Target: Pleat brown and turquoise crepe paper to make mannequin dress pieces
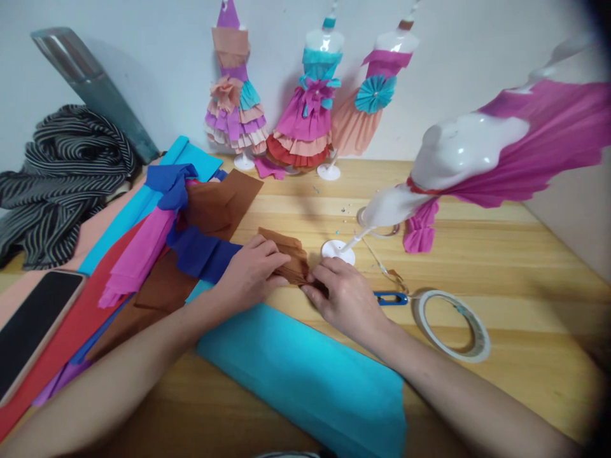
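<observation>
Both my hands rest on the wooden table (501,254) and pinch a small pleated piece of brown crepe paper (289,254). My left hand (251,270) presses its fingers onto the left side of the brown paper. My right hand (341,296) grips the right end with closed fingers. A folded cyan crepe sheet (305,375) lies under my forearms. Just beyond my right hand stands a white mini mannequin (458,152) on a round base (338,251), tilted, wearing a magenta paper skirt (548,140).
A tape roll (453,324) and blue-handled scissors (391,298) lie right of my hands. Coloured crepe sheets (157,248) pile up at left, beside a phone (33,324) and striped cloth (62,178). Three dressed mannequins (305,108) stand by the wall.
</observation>
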`<act>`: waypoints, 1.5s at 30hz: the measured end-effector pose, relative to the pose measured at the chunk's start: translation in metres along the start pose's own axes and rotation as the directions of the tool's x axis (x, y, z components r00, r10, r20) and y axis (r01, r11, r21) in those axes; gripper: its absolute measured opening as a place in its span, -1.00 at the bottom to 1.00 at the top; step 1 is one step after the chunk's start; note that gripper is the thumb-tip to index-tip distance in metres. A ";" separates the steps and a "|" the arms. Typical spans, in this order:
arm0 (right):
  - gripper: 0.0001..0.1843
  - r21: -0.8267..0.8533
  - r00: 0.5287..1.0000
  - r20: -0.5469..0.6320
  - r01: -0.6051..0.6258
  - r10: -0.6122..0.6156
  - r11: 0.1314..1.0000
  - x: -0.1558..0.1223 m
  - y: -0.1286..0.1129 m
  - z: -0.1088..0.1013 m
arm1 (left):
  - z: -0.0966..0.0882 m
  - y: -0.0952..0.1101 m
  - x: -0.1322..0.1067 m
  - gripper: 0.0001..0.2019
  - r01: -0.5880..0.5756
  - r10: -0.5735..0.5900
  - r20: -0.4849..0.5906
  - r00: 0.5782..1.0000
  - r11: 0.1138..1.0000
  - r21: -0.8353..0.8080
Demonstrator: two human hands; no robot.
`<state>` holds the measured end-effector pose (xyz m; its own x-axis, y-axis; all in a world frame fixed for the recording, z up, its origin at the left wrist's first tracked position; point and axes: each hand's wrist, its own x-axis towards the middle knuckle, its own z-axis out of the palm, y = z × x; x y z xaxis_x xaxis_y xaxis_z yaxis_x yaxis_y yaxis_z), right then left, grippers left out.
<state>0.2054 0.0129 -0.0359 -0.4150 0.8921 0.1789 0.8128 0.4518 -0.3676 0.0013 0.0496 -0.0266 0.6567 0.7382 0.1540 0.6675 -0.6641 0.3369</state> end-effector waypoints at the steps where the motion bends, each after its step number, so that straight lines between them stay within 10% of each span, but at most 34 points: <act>1: -0.94 0.004 1.000 -0.004 -0.007 0.007 1.000 0.000 0.000 0.000 | 0.000 0.000 0.000 -0.86 -0.008 0.008 0.014 1.000 1.000 0.001; 33: -0.87 0.099 0.998 0.058 0.029 -0.035 0.995 -0.001 0.005 -0.004 | 0.022 0.005 0.002 -0.81 -0.294 0.322 -0.172 0.931 0.940 0.172; 38: -0.61 0.120 0.981 0.168 0.077 -0.097 0.990 -0.005 0.017 -0.029 | 0.025 0.004 0.002 -0.80 -0.306 0.335 -0.187 0.923 0.937 0.167; 45: -0.80 0.006 0.945 0.324 -0.055 0.050 0.998 -0.012 0.024 -0.074 | 0.025 0.004 0.003 -0.79 -0.305 0.336 -0.199 0.921 0.937 0.171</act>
<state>0.2603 0.0138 0.0201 -0.4834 0.8634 -0.1447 0.8322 0.4019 -0.3821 0.0144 0.0462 -0.0482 0.7590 0.4802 0.4397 0.4850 -0.8675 0.1103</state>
